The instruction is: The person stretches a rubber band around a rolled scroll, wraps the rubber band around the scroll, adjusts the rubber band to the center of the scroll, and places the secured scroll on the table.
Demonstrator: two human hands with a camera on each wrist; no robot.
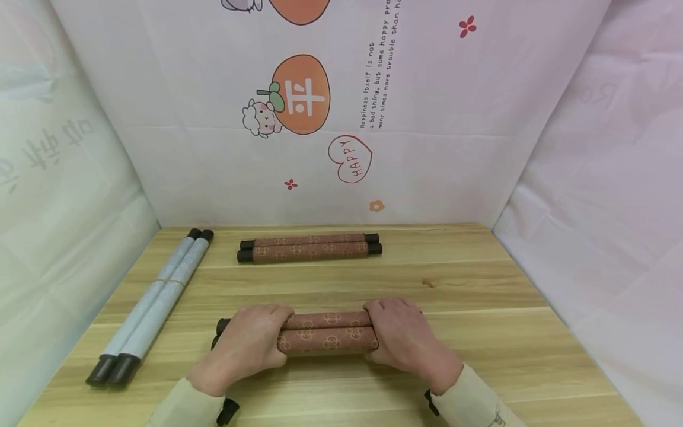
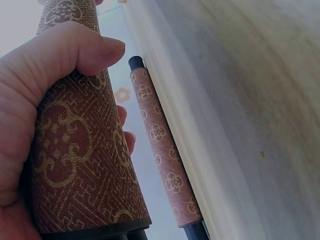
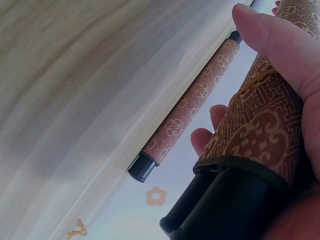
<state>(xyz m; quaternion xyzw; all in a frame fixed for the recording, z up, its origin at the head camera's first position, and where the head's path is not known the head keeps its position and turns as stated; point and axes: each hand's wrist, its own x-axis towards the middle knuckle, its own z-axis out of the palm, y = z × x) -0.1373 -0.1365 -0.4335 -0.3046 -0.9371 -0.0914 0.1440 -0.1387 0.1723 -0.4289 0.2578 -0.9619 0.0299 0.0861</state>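
Observation:
A reddish-brown scroll (image 1: 331,339) with gold flower patterns, rolled from both ends into two parallel rolls, lies crosswise between my hands. My left hand (image 1: 249,341) grips its left part, thumb on the near side and fingers over the far side. Around the right part, my right hand (image 1: 405,337) has the same grip. Dark end knobs (image 3: 225,205) stick out past the right hand in the right wrist view. There a thin tan cord (image 3: 255,82) circles the scroll near the thumb (image 3: 272,37). The left palm is mostly hidden behind the patterned cloth (image 2: 85,160).
A second brown patterned scroll (image 1: 312,249) lies crosswise near the back of the wooden table (image 1: 459,367). On the left, a pale blue scroll (image 1: 155,302) with black ends lies slanted, tied by a thin cord. White printed cloth (image 1: 427,166) walls the back and sides.

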